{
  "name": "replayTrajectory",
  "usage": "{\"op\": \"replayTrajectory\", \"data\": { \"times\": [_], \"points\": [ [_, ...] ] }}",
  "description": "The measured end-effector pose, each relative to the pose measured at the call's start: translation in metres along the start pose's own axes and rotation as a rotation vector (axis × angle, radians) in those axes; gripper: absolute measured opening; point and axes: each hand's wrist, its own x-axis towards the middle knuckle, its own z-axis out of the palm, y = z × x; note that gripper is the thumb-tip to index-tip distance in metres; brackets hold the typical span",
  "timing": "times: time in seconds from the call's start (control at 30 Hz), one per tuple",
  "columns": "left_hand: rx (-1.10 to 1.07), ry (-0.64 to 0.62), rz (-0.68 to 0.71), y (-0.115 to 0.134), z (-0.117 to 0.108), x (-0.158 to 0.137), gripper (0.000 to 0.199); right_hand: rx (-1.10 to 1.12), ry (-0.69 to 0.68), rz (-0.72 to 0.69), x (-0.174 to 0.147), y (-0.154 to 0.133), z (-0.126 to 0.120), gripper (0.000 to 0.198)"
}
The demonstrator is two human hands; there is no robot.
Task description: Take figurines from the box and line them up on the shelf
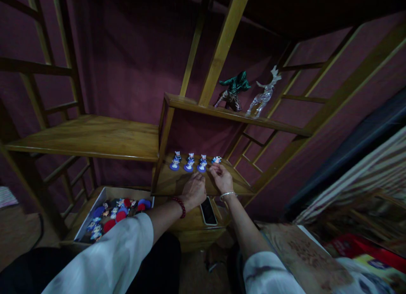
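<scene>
Small figurines stand in two rows on the lower wooden shelf (pixel 171 182). The front row has blue round bases, among them a left figurine (pixel 174 164), a middle figurine (pixel 189 165) and a right figurine (pixel 202 165). At the right end of the back row, a pink-and-blue figurine (pixel 216 160) looks tilted, with the fingers of my right hand (pixel 222 178) closed at its lower edge. My left hand (pixel 194 190) is curled just in front of the right front figurine. Whatever its fingers may hold is hidden.
A white box (pixel 80 224) of jumbled red and blue figurines sits at lower left. Below my hands lies a phone (pixel 208 211). The shelf above bears a green-and-brown statuette (pixel 234 91) and a clear deer figure (pixel 264 93). A wooden post (pixel 163 146) borders the compartment's left side.
</scene>
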Motion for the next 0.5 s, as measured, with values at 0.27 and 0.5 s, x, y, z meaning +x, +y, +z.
{"op": "replayTrajectory", "data": {
  "times": [0.27,0.5],
  "points": [
    [0.043,-0.011,-0.007,-0.005,-0.011,-0.016,0.021,-0.003,-0.027,-0.100,-0.027,-0.031,0.011,0.032],
    [0.058,0.009,-0.064,-0.014,-0.030,-0.032,0.024,-0.052,-0.152,-0.145,-0.045,-0.048,0.032,0.027]
  ]
}}
